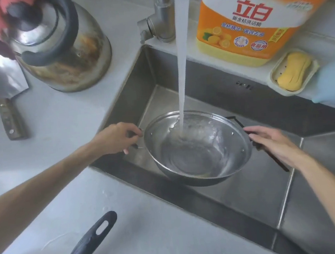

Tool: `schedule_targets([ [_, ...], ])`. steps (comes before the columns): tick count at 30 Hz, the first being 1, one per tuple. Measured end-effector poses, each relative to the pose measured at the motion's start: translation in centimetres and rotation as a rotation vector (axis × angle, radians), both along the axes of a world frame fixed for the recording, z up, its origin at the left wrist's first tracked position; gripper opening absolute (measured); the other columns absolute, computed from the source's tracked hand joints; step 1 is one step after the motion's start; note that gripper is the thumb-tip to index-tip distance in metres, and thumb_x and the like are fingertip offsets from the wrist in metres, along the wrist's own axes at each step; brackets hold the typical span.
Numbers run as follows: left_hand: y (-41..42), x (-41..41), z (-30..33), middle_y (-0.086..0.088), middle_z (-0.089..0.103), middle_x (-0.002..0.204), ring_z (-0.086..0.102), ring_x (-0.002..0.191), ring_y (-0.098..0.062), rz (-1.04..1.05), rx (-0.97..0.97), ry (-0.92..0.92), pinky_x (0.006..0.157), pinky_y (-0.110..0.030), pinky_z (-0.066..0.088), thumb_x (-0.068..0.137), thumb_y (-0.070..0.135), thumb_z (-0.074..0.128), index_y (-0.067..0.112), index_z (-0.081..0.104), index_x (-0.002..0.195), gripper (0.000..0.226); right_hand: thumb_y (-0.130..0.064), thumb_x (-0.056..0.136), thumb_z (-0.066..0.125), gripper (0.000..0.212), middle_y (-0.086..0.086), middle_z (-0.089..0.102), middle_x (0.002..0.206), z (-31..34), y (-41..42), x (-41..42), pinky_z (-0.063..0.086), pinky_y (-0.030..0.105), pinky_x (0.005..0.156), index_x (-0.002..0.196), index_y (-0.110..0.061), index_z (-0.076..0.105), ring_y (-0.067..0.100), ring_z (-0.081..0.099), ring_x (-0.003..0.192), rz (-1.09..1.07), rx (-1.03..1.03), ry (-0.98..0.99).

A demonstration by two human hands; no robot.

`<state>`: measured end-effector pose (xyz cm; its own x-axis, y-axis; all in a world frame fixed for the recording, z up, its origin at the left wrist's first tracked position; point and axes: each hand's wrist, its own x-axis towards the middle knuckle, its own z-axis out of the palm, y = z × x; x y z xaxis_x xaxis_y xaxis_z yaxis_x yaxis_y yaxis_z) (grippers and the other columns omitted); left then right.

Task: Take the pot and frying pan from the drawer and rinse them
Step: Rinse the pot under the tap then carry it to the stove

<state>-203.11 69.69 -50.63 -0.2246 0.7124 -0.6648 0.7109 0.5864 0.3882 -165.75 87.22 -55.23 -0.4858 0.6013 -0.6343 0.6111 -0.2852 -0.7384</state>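
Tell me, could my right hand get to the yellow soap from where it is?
Probably yes: the soap sits uncovered on the sink ledge beyond the right hand, with nothing between, though that hand is at the pot.
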Motion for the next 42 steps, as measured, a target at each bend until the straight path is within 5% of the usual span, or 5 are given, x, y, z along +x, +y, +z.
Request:
schedule_targets([
  [11, -2.7, 1.8, -1.7, 0.007, 0.073, 0.079, 0.070, 0.079, -0.017, 0.111, 0.164, -0.138, 0.081, -0.036, 0.053, 0.080, 0.028, 0.070, 0.036, 0.056, 0.082, 0.016, -0.012, 0.086, 0.063, 0.036, -0.020, 0.065, 0.090, 8.8, 2.6, -1.2, 0.046, 0.008, 0.078, 0.094, -0.046, 0.062, -0.001, 0.060, 0.083, 0.097, 0.508, 0.111],
  [19, -0.8, 1.3, 10.0, 0.011, 0.061, 0.089, 0.052, 0.072, -0.006, 0.130, 0.745, 0.059, 0.078, -0.006, 0.039, 0.078, 0.017, 0.058, 0.050, 0.057, 0.084, 0.034, 0.005, 0.086, 0.058, 0.032, -0.019, 0.070, 0.087, -1.0, -3.0, -3.1, 0.049, 0.014, 0.079, 0.093, -0.026, 0.059, -0.001, 0.064, 0.081, -0.104, 0.204, 0.132],
  [26, -0.5, -1.6, 9.0, 0.011, 0.070, 0.069, 0.067, 0.073, -0.029, 0.231, 0.410, 0.015, 0.081, -0.049, 0.054, 0.059, 0.046, 0.052, 0.042, 0.068, 0.081, 0.027, -0.003, 0.090, 0.053, 0.028, -0.023, 0.068, 0.084, -3.1, -3.0, -4.9, 0.044, 0.007, 0.069, 0.101, -0.026, 0.064, -0.015, 0.059, 0.069, 0.061, 0.024, 0.009],
  [33, -3.5, -0.2, 0.1, 0.018, 0.065, 0.056, 0.060, 0.051, -0.001, -0.009, -0.052, -0.045, 0.064, -0.029, 0.046, 0.080, 0.039, 0.065, 0.045, 0.055, 0.077, 0.013, -0.018, 0.086, 0.063, 0.029, -0.025, 0.065, 0.108, 4.7, 1.6, -3.0, 0.046, 0.016, 0.092, 0.110, -0.034, 0.067, -0.005, 0.061, 0.099, 0.170, 0.449, -0.017],
  [42, -1.7, 1.3, 0.5, 0.037, 0.058, 0.076, 0.053, 0.069, 0.016, 0.091, 0.461, 0.164, 0.067, -0.027, 0.041, 0.084, 0.026, 0.064, 0.040, 0.061, 0.085, 0.014, -0.004, 0.082, 0.065, 0.034, -0.028, 0.062, 0.087, 3.9, 0.3, -0.7, 0.045, 0.015, 0.082, 0.087, -0.038, 0.062, -0.002, 0.058, 0.082, -0.020, 0.718, 0.066],
])
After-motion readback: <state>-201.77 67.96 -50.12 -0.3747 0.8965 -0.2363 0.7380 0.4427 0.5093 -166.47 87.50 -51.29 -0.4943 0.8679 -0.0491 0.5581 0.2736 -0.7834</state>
